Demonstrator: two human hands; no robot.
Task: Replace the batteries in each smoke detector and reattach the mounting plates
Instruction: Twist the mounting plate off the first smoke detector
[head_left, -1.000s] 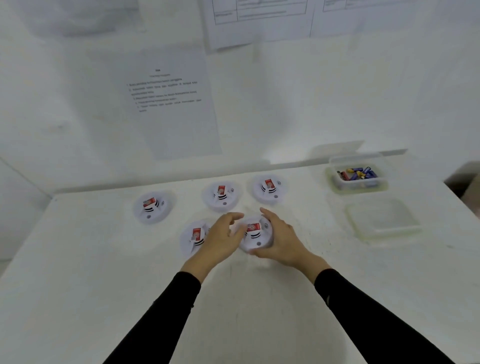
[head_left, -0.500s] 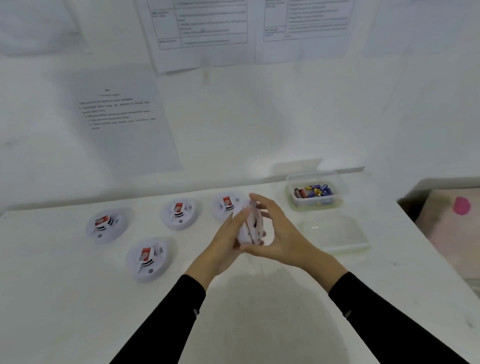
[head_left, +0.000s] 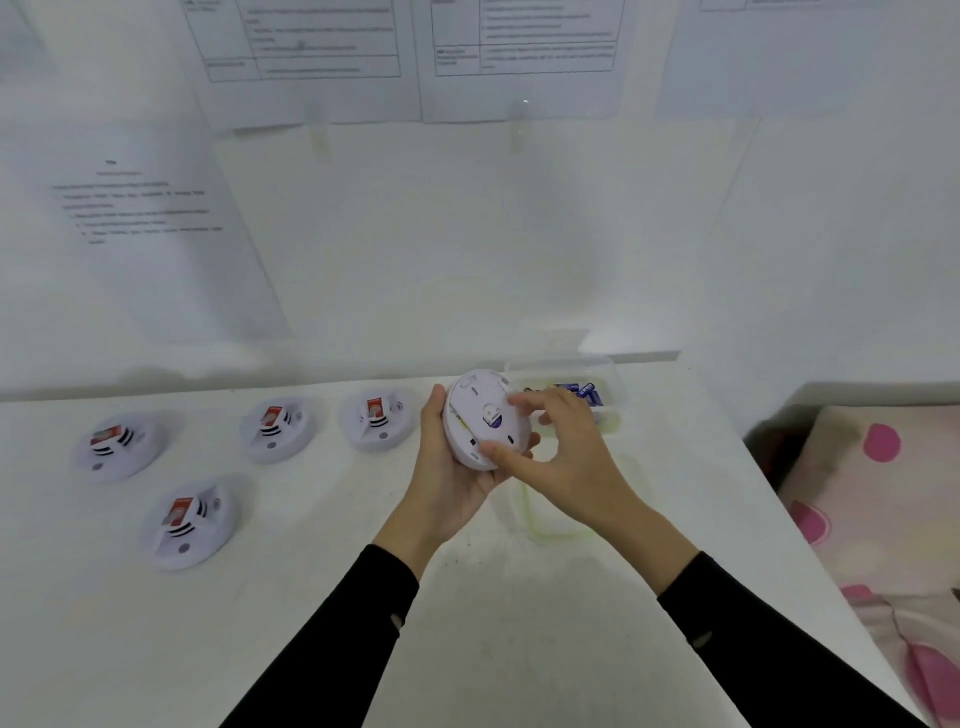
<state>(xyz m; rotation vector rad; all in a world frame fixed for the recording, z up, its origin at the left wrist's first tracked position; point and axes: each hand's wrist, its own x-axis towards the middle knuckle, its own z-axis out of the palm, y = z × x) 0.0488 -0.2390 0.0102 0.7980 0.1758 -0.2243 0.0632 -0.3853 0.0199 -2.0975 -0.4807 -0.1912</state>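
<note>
The job looks barely begun. One round white plastic smoke detector (head_left: 467, 449) is off the white table (head_left: 260, 649), held up on edge at the middle of the view with its flat back turned toward the camera. I take that back face to be the mounting plate (head_left: 493, 410). It appears to sit on the body, and I cannot tell whether it has been loosened. The left hand (head_left: 447, 483) cradles the unit from its seven o'clock side, palm beneath and fingers curled round the rim. The right hand (head_left: 569, 457) comes in from four o'clock. Its thumb presses the plate's lower edge and its forefinger lies on the upper part, pinching across it as if to twist, while the other fingers are loosely spread. Four more white round detectors lie on the table at about nine o'clock of the held one. Three are in a far row (head_left: 122, 447) (head_left: 278, 428) (head_left: 376, 418) and one is nearer (head_left: 187, 525). All are face up with red tags showing, and they look untouched. At two o'clock, just behind the right hand, stands the clear plastic box (head_left: 613, 379) of loose batteries (head_left: 584, 392). Its clear lid (head_left: 535, 525) lies on the table at five o'clock, under the right wrist. No battery lies out on the table. By my reading, everything is left to do: opening this unit, swapping its battery and refitting its plate, then the same for the other four.
</note>
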